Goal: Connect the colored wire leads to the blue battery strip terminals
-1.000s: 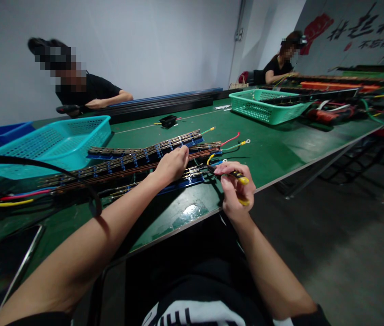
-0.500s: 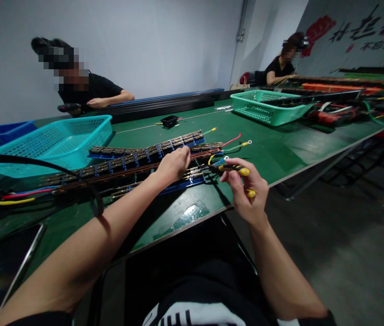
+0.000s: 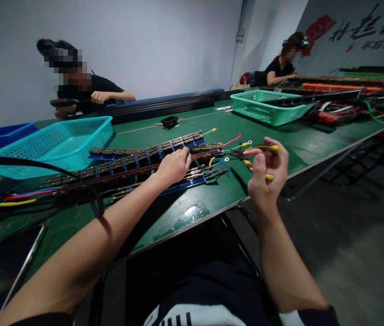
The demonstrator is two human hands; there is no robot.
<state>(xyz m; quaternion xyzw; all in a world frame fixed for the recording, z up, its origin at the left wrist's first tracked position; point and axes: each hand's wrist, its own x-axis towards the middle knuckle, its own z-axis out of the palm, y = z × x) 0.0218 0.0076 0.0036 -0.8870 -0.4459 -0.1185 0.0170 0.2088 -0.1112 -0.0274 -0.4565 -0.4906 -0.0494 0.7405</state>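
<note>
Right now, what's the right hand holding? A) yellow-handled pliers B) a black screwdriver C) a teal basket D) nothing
A: the right hand grips yellow-handled pliers raised above the table edge, while the left hand rests on the long terminal strips.

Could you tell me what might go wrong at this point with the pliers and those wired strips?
The pliers in the right hand have their tips among loose coloured wires; they could nick or snag one. The left hand presses on stacked terminal strips lying crosswise; a tug might shift the pile toward the table edge.
</note>
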